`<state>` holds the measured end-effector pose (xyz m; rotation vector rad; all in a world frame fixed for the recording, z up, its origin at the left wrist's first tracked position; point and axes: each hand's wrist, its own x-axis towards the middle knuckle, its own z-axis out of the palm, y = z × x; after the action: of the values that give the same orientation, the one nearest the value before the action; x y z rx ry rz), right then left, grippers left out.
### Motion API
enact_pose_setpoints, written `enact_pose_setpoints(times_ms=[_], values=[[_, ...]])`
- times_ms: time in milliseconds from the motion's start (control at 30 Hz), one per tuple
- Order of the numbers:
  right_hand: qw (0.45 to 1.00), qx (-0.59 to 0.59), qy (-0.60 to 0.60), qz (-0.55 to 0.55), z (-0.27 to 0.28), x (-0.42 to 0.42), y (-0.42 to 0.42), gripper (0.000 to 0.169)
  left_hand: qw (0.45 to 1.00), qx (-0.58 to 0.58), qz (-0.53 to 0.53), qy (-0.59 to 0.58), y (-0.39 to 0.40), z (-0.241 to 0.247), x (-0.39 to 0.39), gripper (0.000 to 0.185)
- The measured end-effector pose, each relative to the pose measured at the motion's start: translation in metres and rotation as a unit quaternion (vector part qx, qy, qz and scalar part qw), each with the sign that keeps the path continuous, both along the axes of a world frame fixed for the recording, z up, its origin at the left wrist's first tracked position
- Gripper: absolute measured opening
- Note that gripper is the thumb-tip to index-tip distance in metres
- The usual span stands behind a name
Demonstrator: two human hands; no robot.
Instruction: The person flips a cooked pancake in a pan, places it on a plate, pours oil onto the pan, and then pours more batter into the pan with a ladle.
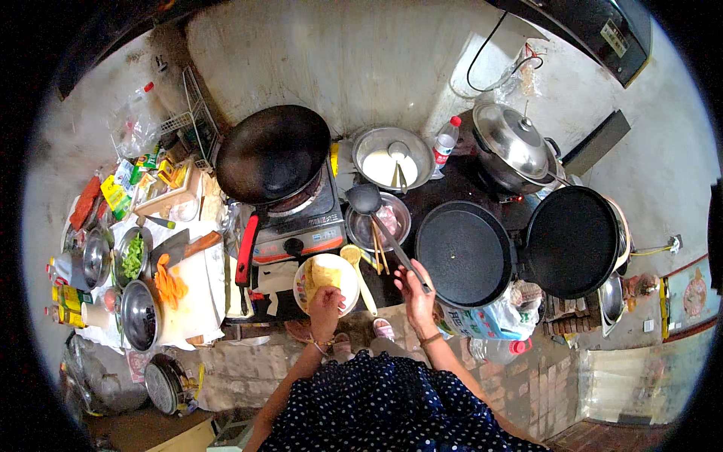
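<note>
My left hand (326, 312) is over a white plate (351, 281) with a coloured pattern at one side. Its curled fingers grip the near edge of a yellow pancake (326, 276) lying on that plate. In my right hand (417, 296) is the long handle of a dark cooking spatula (364, 199). The spatula's head points away from me, above a metal bowl (405, 210) that holds pale pink meat and a pair of chopsticks (379, 248). A pale yellow spoon (361, 277) lies beside the plate. To the right, an electric griddle (463, 254) stands with its lid (573, 243) folded back.
A black wok (274, 152) with a red handle tilts on the stove (299, 226). Behind are a metal basin (361, 144) of white batter, a water bottle (446, 138) and a lidded pot (511, 141). At left, a cleaver (172, 248) lies near carrot pieces (169, 285).
</note>
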<state>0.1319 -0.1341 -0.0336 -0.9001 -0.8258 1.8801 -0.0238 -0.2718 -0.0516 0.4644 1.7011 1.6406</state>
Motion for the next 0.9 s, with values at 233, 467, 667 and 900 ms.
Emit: enact_pose_setpoints(times_ms=[233,467,667,900], values=[[0.967,0.122,-0.197,0.108,-0.04,0.018,0.015,0.042,0.997,-0.077,-0.015,-0.029,0.017,0.012,0.029,0.011],[0.974,-0.059,-0.151,0.159,-0.047,0.029,0.01,0.037,0.994,-0.082,0.016,0.07,0.008,0.012,0.036,0.014],[0.947,-0.186,-0.072,0.253,-0.073,0.049,0.016,0.032,0.984,-0.057,0.085,0.148,-0.01,0.087,0.023,0.015],[0.829,-0.153,-0.307,0.442,-0.03,0.06,0.003,0.081,0.959,0.061,0.202,0.187,-0.056,0.169,-0.084,0.009]])
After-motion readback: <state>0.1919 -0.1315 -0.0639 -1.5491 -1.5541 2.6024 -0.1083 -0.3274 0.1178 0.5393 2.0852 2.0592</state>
